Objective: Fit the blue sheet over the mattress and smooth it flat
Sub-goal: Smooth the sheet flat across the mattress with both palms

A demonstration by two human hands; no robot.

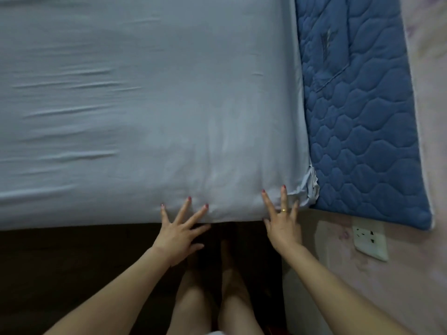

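Both hands are lying spread on the near edge of the bed in the head view, fingers straight and fanned, gripping nothing. The left hand (180, 228) is pressing its fingertips onto the blue sheet (150, 105) just over the near edge. The right hand (281, 222), wearing a ring (283, 210), is reaching toward the corner, its fingers lying flat on the cloth beside the bunched fabric there. Placed like this, the palms are probably stroking the cloth flat and pushing slack toward the corner.

The sheet is already lying over the top of the mattress, whose own surface is hiding under the cloth. It is looking taut near the hands. Long creases (72, 112) are running across the left part, well apart from both hands, so smoothing is not yet finished there. At the near right corner (310, 184) the fabric is gathering in loose folds, which suggests the corner is not yet fully tucked.

A quilted blue pad (362, 122) is hanging on the pink wall (430, 68), just beside the bed's right edge. That narrow gap is likely hampering tucking on this side. A white wall socket (370, 239) is sitting below the pad. The person's legs (212, 298) are standing close against the dark bed base (72, 250).
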